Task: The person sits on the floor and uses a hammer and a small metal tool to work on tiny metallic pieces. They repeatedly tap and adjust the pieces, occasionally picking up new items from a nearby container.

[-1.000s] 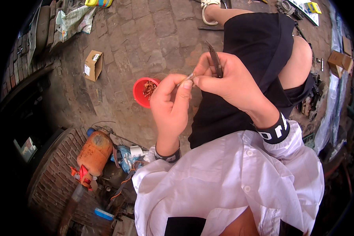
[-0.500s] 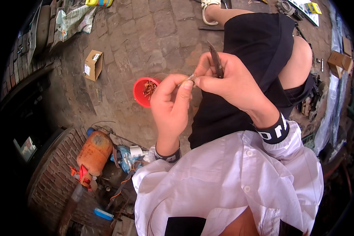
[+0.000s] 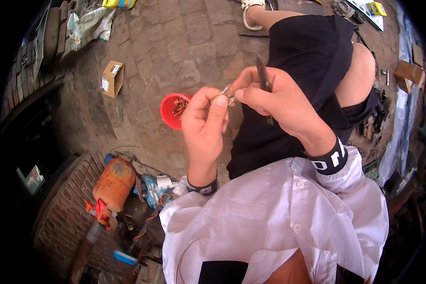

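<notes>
My left hand (image 3: 204, 125) is closed, pinching a small, partly clear, coppery piece (image 3: 227, 93) between thumb and forefinger. Its exact kind is too small to make out. The thumb and forefinger of my right hand (image 3: 279, 97) meet at the other side of that piece. A slim dark utility knife (image 3: 262, 73) also lies in my right hand, its pointed end up and its lower end showing below the fingers. Just left of my left hand, a red bucket (image 3: 168, 118) stands on the floor with copper-coloured scraps (image 3: 179, 107) in it.
A small open cardboard box (image 3: 112, 78) sits on the brick floor (image 3: 151, 61) at left. At lower left lies a rusty orange gas cylinder (image 3: 113, 182) beside a blue plastic bag (image 3: 152, 191). Metal parts and another carton (image 3: 408, 75) are at far right. A dark garment (image 3: 312, 52) covers my lap.
The piece at my fingertips has tilted up and shows more. My right fingers have shifted their grip, and the knife stands more upright with its lower end now in sight.
</notes>
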Tool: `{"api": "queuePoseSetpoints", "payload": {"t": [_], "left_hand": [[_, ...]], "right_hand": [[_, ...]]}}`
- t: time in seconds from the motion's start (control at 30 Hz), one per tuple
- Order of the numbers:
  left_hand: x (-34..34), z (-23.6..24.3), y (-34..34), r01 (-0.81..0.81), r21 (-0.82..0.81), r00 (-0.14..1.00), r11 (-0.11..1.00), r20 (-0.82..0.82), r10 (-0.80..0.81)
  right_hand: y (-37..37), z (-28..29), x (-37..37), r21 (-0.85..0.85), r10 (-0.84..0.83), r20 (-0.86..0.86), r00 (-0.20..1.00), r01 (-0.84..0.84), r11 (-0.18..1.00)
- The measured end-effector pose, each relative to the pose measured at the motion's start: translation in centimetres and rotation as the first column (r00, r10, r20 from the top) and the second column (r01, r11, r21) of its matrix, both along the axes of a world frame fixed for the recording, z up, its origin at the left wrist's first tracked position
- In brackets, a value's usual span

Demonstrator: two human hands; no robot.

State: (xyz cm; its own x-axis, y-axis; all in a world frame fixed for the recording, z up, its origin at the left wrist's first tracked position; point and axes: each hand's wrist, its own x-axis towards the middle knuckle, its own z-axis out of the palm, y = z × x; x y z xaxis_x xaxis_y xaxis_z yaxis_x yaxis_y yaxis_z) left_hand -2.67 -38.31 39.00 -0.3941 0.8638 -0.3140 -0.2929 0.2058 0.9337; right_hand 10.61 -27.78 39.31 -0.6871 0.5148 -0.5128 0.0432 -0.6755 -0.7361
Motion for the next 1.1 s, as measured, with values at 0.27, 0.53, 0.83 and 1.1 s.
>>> {"api": "queuePoseSetpoints", "payload": {"t": [0.27,0.53,0.83,1.1], "left_hand": [[0.2,-0.3,-0.1,0.024,0.008,0.991,1.000,-0.134,-0.023],[0.6,-0.1,-0.3,-0.019,0.005,0.979,1.000,-0.204,0.020],[1.0,-0.2,-0.1,-0.075,0.004,0.954,0.997,-0.291,0.073],[1.2,-0.6,-0.1,-0.048,0.027,0.910,0.998,-0.411,0.055]], "right_hand": [[-0.3,-1.0,0.0,-0.264,-0.065,-0.119,0.991,0.031,0.964],[-1.0,-0.9,-0.2,-0.467,-0.162,-0.199,0.967,0.052,0.883],[-1.2,-1.1,-0.4,-0.371,-0.166,-0.188,0.968,0.087,0.925],[-1.3,-0.3,-0.6,-0.537,-0.218,-0.199,0.955,0.080,0.840]]}}
